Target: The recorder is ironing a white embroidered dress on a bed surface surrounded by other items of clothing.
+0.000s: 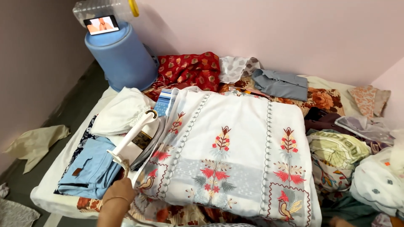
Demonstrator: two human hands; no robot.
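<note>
The left hand (119,192) is seen at the lower edge, fingers closed around the cord (125,167) just below the handle of a white iron (139,138). The iron is stood on its heel at the left border of a white embroidered cloth (235,155), which is spread flat over the bed (50,185). The right hand (336,221) is barely visible at the bottom edge; whether it is spread or closed cannot be told. A folded blue garment (90,170) lies just left of the iron, a white bundle (120,111) behind it. A blue drum (122,56) with a phone (101,24) on top stands in the corner.
</note>
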